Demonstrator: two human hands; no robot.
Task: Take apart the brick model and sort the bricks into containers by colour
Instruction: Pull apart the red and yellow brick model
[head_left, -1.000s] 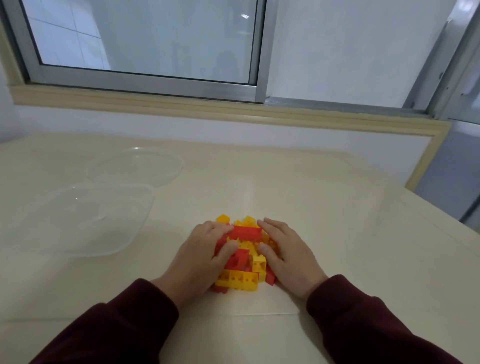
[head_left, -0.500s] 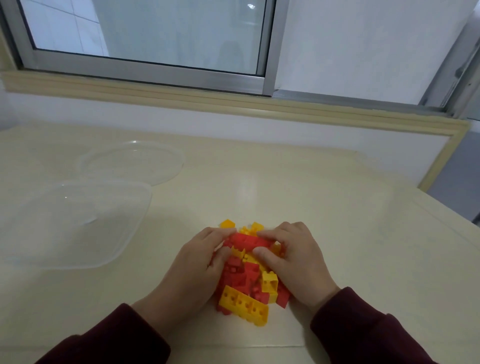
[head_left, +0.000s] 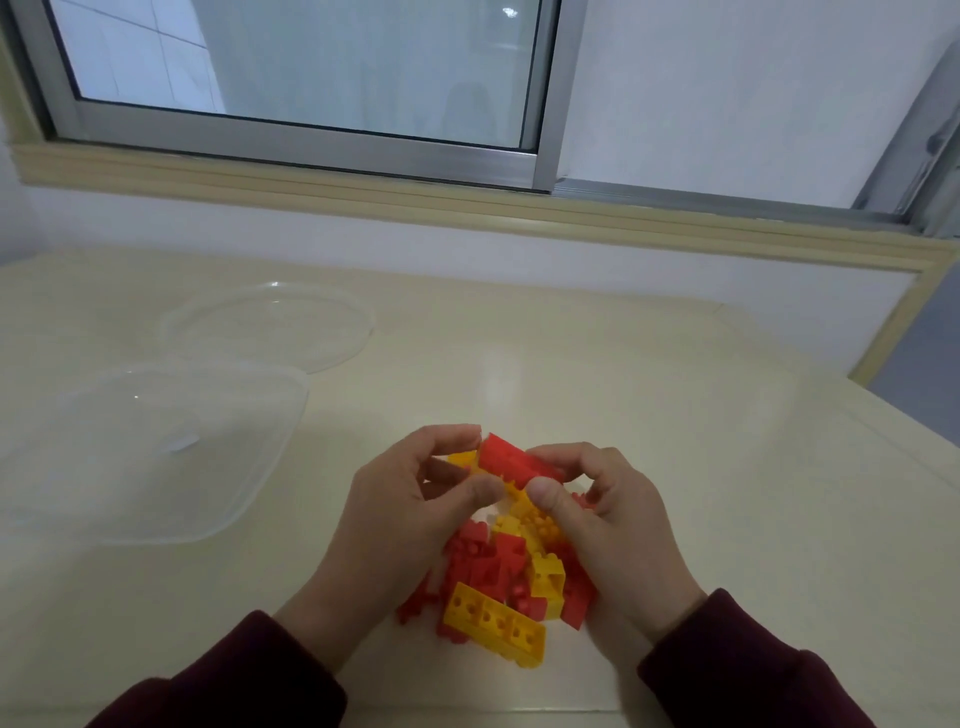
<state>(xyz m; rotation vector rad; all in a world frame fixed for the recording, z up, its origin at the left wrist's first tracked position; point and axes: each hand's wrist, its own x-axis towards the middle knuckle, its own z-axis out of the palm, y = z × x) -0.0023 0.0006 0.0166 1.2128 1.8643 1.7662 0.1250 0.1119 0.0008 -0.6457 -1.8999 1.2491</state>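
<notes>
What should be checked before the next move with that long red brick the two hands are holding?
1. Grip: left hand and right hand both pinch the long red brick: ok.
2. Brick free of the brick model: cannot tell, fingers hide its underside.
3. Model resting on the table: ok.
4. Clear square container and clear round container in view, no bricks in them: ok.
5. Which container takes red: cannot tell.

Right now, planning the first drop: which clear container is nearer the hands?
The squarish container, left of the left hand; the round container sits farther back, toward the window.
</notes>
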